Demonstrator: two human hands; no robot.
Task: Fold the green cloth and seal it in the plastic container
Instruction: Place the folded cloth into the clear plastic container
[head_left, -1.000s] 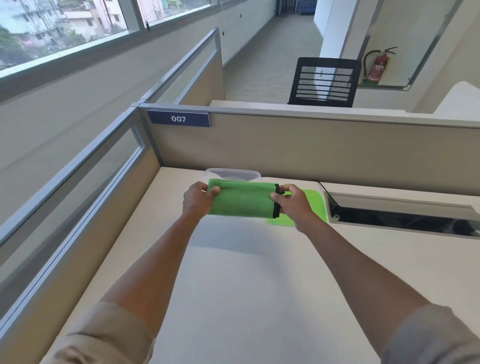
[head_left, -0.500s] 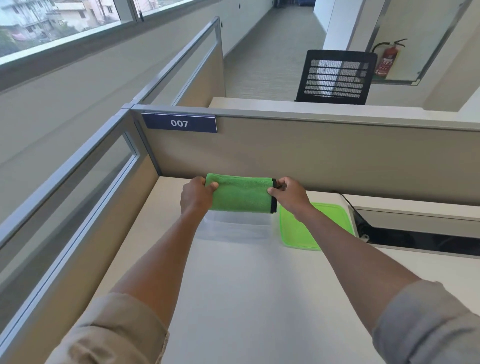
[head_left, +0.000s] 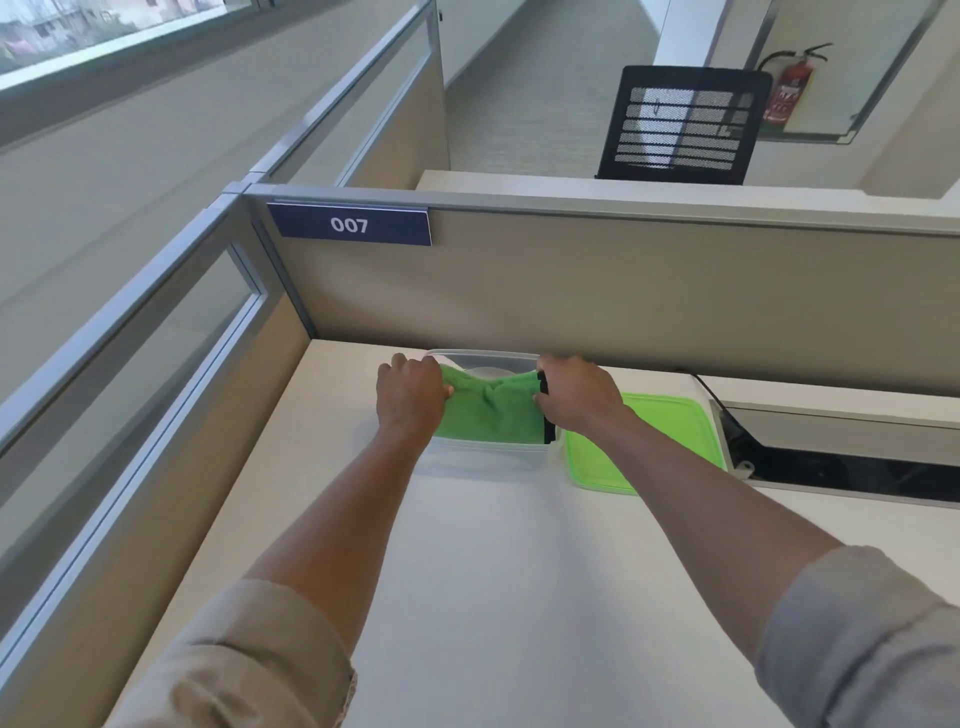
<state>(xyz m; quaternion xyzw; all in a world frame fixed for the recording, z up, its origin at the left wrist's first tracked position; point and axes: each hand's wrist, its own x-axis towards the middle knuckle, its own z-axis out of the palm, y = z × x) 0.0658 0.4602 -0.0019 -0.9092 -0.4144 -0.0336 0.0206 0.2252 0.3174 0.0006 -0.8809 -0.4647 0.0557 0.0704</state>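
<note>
1. We see both arms stretched forward over the desk (head_left: 493, 597), the left hand (head_left: 413, 397) and right hand (head_left: 576, 397) each with fingers clamped on an end of the folded green cloth (head_left: 493, 410).
2. The cloth sags into the clear plastic container (head_left: 488, 457).
3. The green lid (head_left: 670, 436) lies flat just beside the container's right side.

Left hand (head_left: 411, 397): arm extended forward, knuckles up, fingers curled closed on the cloth (head_left: 491, 410), left end. Right hand (head_left: 576, 397): arm extended, palm down, fingers pinched closed on right end. Sleeves rolled to elbows.
</note>
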